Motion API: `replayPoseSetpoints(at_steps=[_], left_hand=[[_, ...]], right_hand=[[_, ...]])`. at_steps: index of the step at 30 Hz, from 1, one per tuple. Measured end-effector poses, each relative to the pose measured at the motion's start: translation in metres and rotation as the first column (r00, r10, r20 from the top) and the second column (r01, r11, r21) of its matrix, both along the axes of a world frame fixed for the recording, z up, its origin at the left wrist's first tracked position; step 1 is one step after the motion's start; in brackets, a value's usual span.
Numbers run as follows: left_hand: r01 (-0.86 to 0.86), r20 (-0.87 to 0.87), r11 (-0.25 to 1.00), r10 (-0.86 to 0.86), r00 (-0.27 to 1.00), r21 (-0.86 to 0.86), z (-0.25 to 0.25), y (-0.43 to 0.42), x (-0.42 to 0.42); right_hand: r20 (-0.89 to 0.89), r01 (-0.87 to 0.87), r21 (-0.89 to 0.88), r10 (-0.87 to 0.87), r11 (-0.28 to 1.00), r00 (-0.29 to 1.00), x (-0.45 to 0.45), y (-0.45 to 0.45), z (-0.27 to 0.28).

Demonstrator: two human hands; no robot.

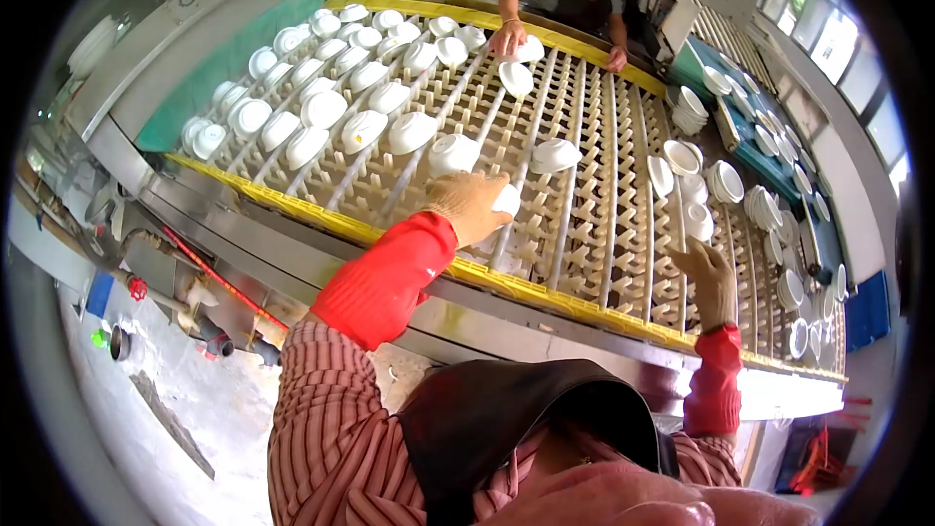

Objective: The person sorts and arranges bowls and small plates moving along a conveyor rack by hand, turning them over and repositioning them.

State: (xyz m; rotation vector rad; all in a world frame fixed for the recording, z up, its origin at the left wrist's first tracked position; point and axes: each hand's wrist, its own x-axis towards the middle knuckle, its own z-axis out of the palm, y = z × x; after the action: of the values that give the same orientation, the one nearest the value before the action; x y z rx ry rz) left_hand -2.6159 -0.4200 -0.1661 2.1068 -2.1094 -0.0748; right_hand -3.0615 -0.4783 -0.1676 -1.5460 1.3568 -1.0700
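Observation:
My left hand, in a tan glove with a red sleeve cover, is closed round a small white bowl above the front part of the pegged conveyor rack. Just beyond its fingers an upturned white bowl rests on the rack. My right hand, gloved as well, is over the rack's right part with its fingers apart and nothing in them. A white bowl lies just past its fingertips, not touching them as far as I can see.
Upturned bowls cover the rack's left side. Bowl stacks stand at the right, beside a blue-green belt carrying more bowls. Across the rack, a co-worker's hand touches a bowl. A yellow edge runs along the near side.

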Motion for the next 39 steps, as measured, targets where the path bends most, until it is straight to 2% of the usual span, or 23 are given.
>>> replayPoseSetpoints(at_steps=[2, 4, 5, 7, 9, 10, 11, 12, 13, 15, 16, 17, 19, 21, 25, 27, 28, 31, 33, 35, 37, 38, 39], left_hand=[[0.007, 0.024, 1.0, -0.007, 1.0, 0.013, -0.002, -0.009, -0.002], [-0.01, 0.031, 0.999, 0.011, 0.999, -0.032, -0.006, -0.007, -0.006], [-0.016, 0.036, 0.998, 0.018, 0.999, -0.055, -0.008, -0.006, -0.009], [0.024, 0.073, 0.985, -0.011, 0.997, -0.172, -0.027, -0.01, -0.008], [0.096, -0.046, 0.948, -0.115, 0.992, -0.303, -0.031, -0.009, -0.007], [0.132, -0.049, 0.964, -0.147, 0.988, -0.229, -0.019, -0.005, -0.013], [0.137, 0.003, 0.924, -0.145, 0.989, -0.357, -0.045, -0.015, -0.004], [0.142, 0.03, 0.933, -0.14, 0.99, -0.331, -0.051, -0.02, -0.002], [0.075, 0.072, 0.978, -0.062, 0.995, -0.195, -0.023, -0.003, -0.026], [0.162, 0.142, 0.944, -0.125, 0.982, -0.286, -0.053, -0.018, -0.001], [0.146, 0.116, 0.955, -0.119, 0.986, -0.258, -0.047, -0.014, -0.005], [0.123, 0.094, 0.966, -0.104, 0.99, -0.226, -0.038, -0.008, -0.012], [-0.047, 0.086, 0.988, 0.06, 0.994, -0.149, -0.019, 0.001, -0.043], [-0.093, 0.067, 0.964, 0.113, 0.991, -0.251, -0.034, -0.013, -0.056], [0.11, -0.039, 0.919, -0.135, 0.99, -0.379, -0.049, -0.028, -0.132], [0.266, 0.077, 0.896, -0.256, 0.964, -0.355, -0.049, -0.032, -0.169], [0.304, 0.101, 0.885, -0.287, 0.953, -0.352, -0.052, -0.033, -0.18], [0.235, 0.019, 0.928, -0.24, 0.971, -0.29, -0.049, -0.034, -0.196], [0.121, -0.09, 0.965, -0.145, 0.985, -0.231, -0.047, -0.031, -0.197], [0.002, -0.201, 0.985, -0.038, 0.979, -0.175, -0.043, -0.033, -0.195], [0.02, -0.135, 0.973, -0.052, 0.99, -0.228, -0.053, -0.039, -0.188], [0.025, -0.11, 0.972, -0.052, 0.993, -0.233, -0.056, -0.041, -0.183], [0.028, -0.084, 0.97, -0.05, 0.995, -0.242, -0.06, -0.043, -0.18]], right_hand=[[-0.36, 0.161, -0.113, -0.192, 0.98, 0.913, -0.042, 0.027, -0.009], [-0.601, 0.274, -0.231, -0.358, 0.934, 0.714, -0.078, 0.05, -0.027], [-0.737, 0.311, -0.12, -0.295, 0.943, 0.608, -0.098, 0.057, -0.035], [-0.731, 0.253, -0.234, -0.341, 0.939, 0.591, -0.151, 0.064, -0.094], [-0.624, 0.163, -0.401, -0.399, 0.902, 0.672, -0.163, 0.072, -0.114], [-0.585, 0.218, -0.383, -0.418, 0.898, 0.695, -0.155, 0.07, -0.109], [-0.537, 0.274, -0.361, -0.439, 0.891, 0.72, -0.145, 0.066, -0.099], [-0.486, 0.319, -0.338, -0.454, 0.885, 0.747, -0.14, 0.067, -0.092], [-0.433, 0.346, -0.319, -0.461, 0.882, 0.775, -0.139, 0.068, -0.082], [-0.332, 0.352, -0.192, -0.398, 0.916, 0.855, -0.136, 0.078, -0.05], [-0.242, 0.393, -0.31, -0.471, 0.866, 0.848, -0.151, 0.07, -0.06], [-0.456, 0.383, -0.334, -0.503, 0.861, 0.734, -0.17, 0.065, -0.053], [-0.441, 0.43, -0.456, -0.618, 0.779, 0.651, -0.219, 0.058, -0.056], [-0.574, 0.557, -0.432, -0.693, 0.709, 0.437, -0.274, 0.055, -0.054], [-0.722, 0.76, -0.313, -0.662, 0.57, 0.199, -0.377, 0.059, -0.029], [-0.732, 0.683, -0.479, -0.68, 0.551, 0.037, -0.41, 0.072, -0.031], [-0.743, 0.714, -0.345, -0.642, 0.609, 0.189, -0.427, 0.084, -0.031], [-0.676, 0.895, -0.369, -0.733, 0.25, -0.074, -0.506, 0.086, -0.108], [-0.747, 0.927, -0.198, -0.661, 0.318, 0.067, -0.518, 0.106, -0.101], [-0.668, 0.816, -0.444, -0.744, 0.371, -0.025, -0.522, 0.105, -0.106], [-0.551, 0.642, -0.643, -0.834, 0.417, -0.01, -0.513, 0.087, -0.098], [-0.583, 0.66, -0.546, -0.8, 0.516, 0.144, -0.474, 0.086, -0.051], [-0.536, 0.589, -0.584, -0.81, 0.558, 0.236, -0.47, 0.069, -0.046]])
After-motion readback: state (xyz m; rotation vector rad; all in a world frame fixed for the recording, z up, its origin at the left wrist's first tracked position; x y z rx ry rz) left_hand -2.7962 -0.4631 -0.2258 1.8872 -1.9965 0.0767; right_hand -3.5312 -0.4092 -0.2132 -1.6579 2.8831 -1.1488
